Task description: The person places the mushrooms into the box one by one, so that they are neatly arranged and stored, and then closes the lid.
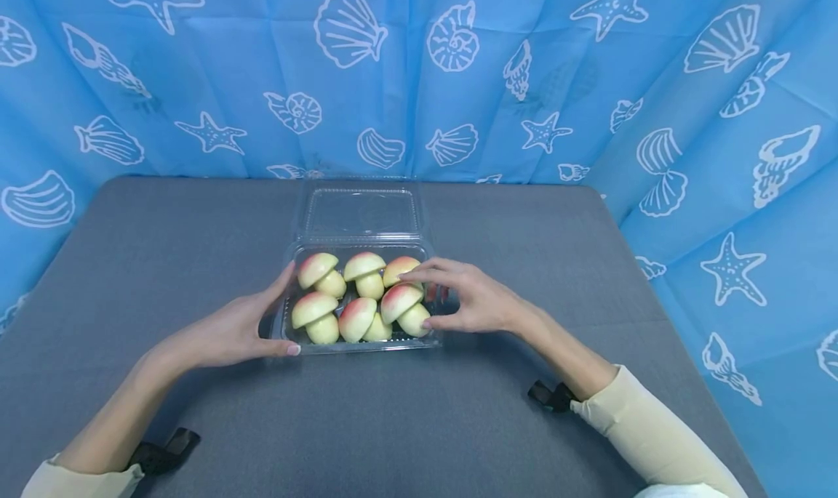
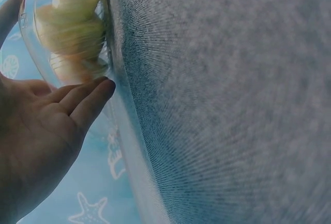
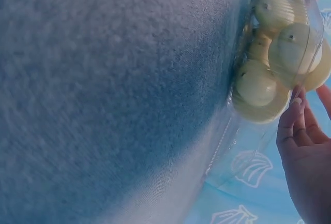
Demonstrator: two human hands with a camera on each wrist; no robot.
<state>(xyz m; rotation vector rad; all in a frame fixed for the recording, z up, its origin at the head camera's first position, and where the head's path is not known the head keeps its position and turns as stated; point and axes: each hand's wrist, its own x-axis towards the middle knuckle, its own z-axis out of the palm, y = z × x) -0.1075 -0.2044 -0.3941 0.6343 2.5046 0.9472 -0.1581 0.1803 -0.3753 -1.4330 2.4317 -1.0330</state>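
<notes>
A clear plastic clamshell box (image 1: 358, 348) stands on the table, its lid (image 1: 363, 211) folded back away from me. Inside lie several pale yellow, red-blushed mushroom-shaped pieces (image 1: 314, 309) in two rows. My left hand (image 1: 225, 331) is at the box's left side, fingers fairly straight, thumb by the front left corner and fingertips along the left rim. At the right side is my right hand (image 1: 478, 298). Its forefinger reaches over the back right mushroom-shaped piece (image 1: 398, 269), and its thumb is beside the front right piece (image 1: 414, 320). Other right fingers are partly hidden along the box wall.
A grey cloth covers the table (image 1: 393, 425). Behind it and to the right hangs a blue curtain (image 1: 406, 69) with white shells and starfish. Black straps (image 1: 551, 396) sit at both wrists, below light sleeves.
</notes>
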